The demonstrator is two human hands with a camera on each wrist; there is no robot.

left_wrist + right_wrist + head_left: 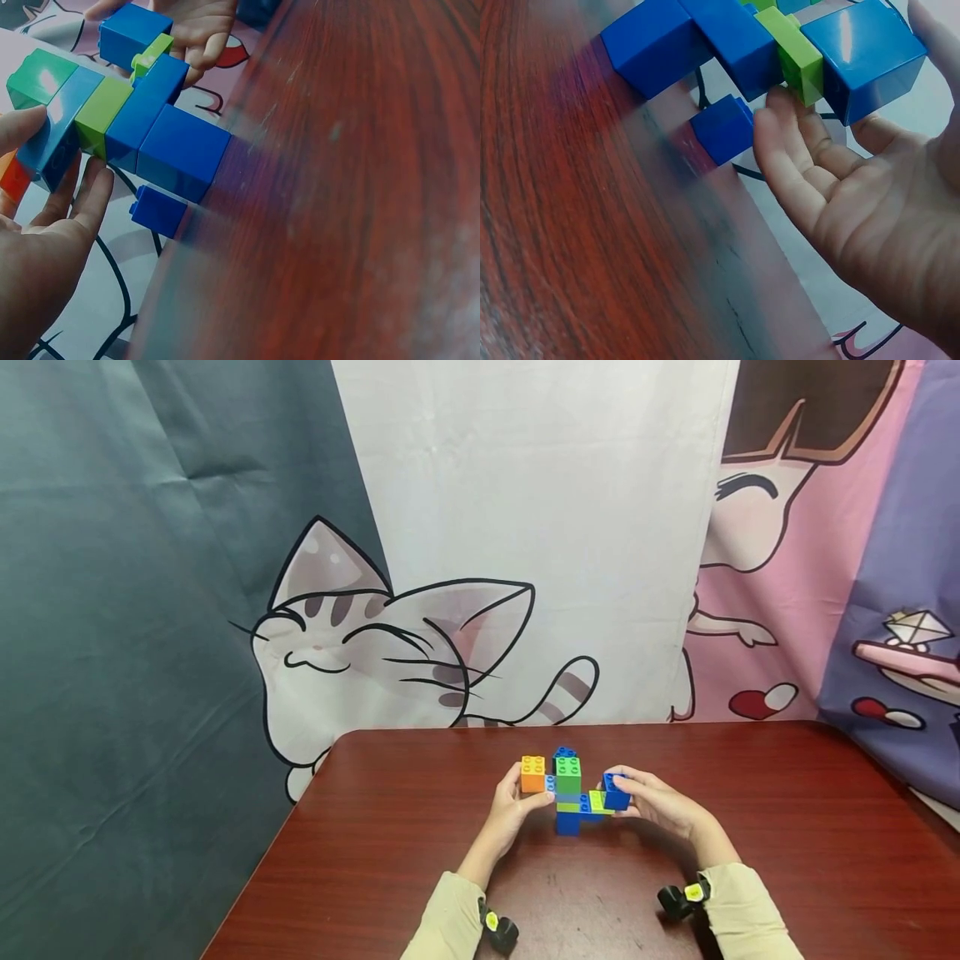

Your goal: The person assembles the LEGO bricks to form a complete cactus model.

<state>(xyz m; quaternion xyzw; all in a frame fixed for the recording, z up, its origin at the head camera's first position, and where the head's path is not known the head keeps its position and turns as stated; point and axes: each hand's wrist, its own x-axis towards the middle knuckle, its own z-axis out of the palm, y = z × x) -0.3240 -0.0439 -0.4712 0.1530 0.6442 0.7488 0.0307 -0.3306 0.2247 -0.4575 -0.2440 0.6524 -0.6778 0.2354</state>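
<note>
A toy brick structure [568,775] stands upright between the two hands, its lowest blue brick [184,150] at the tabletop. A green brick [567,768] tops its middle, and an orange brick [533,768] sits on its left arm. My left hand [510,810] grips that left arm, thumb against the light blue brick [64,124], fingers behind and below. At the right end, my right hand [660,802] holds a blue brick [862,56] between thumb and fingers, above a lime green brick [799,56]. Whether those two are fully pressed together I cannot tell.
Behind the structure, a separate blue brick [724,129] stands on the reddish-brown wooden table [375,860]. A printed cloth [600,527] with cartoon figures hangs beyond the table's far edge.
</note>
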